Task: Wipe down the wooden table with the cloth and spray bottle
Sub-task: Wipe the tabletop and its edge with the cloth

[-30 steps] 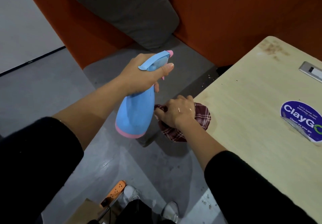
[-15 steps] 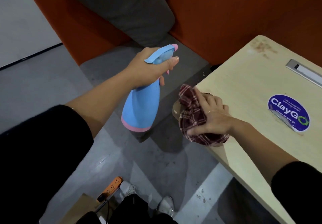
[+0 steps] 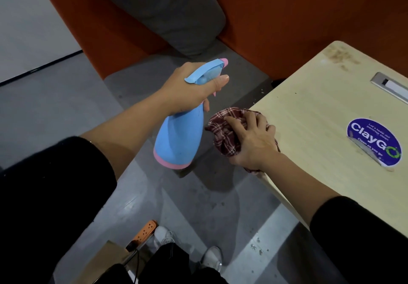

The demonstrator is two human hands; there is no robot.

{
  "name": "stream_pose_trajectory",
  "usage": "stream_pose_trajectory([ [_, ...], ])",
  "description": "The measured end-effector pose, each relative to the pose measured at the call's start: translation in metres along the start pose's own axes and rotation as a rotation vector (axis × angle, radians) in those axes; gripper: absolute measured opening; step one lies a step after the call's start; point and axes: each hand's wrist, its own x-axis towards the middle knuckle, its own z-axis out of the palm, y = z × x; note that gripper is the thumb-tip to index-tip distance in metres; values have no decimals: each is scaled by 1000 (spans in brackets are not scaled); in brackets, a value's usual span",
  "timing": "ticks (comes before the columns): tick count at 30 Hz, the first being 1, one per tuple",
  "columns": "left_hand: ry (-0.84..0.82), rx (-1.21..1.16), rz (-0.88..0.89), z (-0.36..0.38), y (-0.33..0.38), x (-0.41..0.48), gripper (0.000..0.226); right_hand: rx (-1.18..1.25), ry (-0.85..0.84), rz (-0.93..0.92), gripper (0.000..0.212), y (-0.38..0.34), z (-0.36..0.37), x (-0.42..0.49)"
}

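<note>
My left hand point(image 3: 189, 87) grips the neck of a light blue spray bottle point(image 3: 178, 140) with a pink base, held in the air left of the table with its nozzle toward the table. My right hand point(image 3: 251, 140) presses a bunched red plaid cloth point(image 3: 223, 133) on the near left corner of the pale wooden table point(image 3: 313, 111). Its fingers are spread and bent over the cloth. Part of the cloth hangs past the table edge. Brownish stains point(image 3: 340, 57) mark the table's far corner.
A round blue sticker point(image 3: 373, 141) and a metal slot plate point(image 3: 390, 86) sit on the table's right part. An orange sofa point(image 3: 287, 18) with a grey cushion point(image 3: 167, 11) stands behind. On the floor below lie an orange power strip point(image 3: 145, 230) and my white shoes point(image 3: 212, 257).
My right hand slid the cloth back toward the table's left corner edge and turned to lie flatter over it. The bottle in my left hand stayed nearly in place.
</note>
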Motion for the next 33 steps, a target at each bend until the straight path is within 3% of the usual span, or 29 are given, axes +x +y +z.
stream_pose_trajectory([
  [8, -1, -14, -7, -13, -9, 11, 49, -59, -109, 47, 59, -30, -6, 56],
  [13, -13, -44, 4, -15, -15, 19, 35, 104, -147, 145, 34, -25, -15, 82],
  [16, -17, -33, 5, -14, -17, 20, 32, 209, -68, 209, 20, -10, -24, 92],
  [20, -26, -37, -6, -15, -17, 23, 35, 727, 95, 333, 49, 21, -43, 102],
  [22, -14, -34, 1, -16, -17, 24, 36, 545, 101, 322, 50, 33, -50, 106],
  [26, 0, -24, -2, -17, -15, 22, 37, -12, 10, 214, 30, 36, -44, 96],
  [33, 23, -13, 12, -25, -8, 14, 36, -46, -35, 107, 20, -35, -15, 81],
])
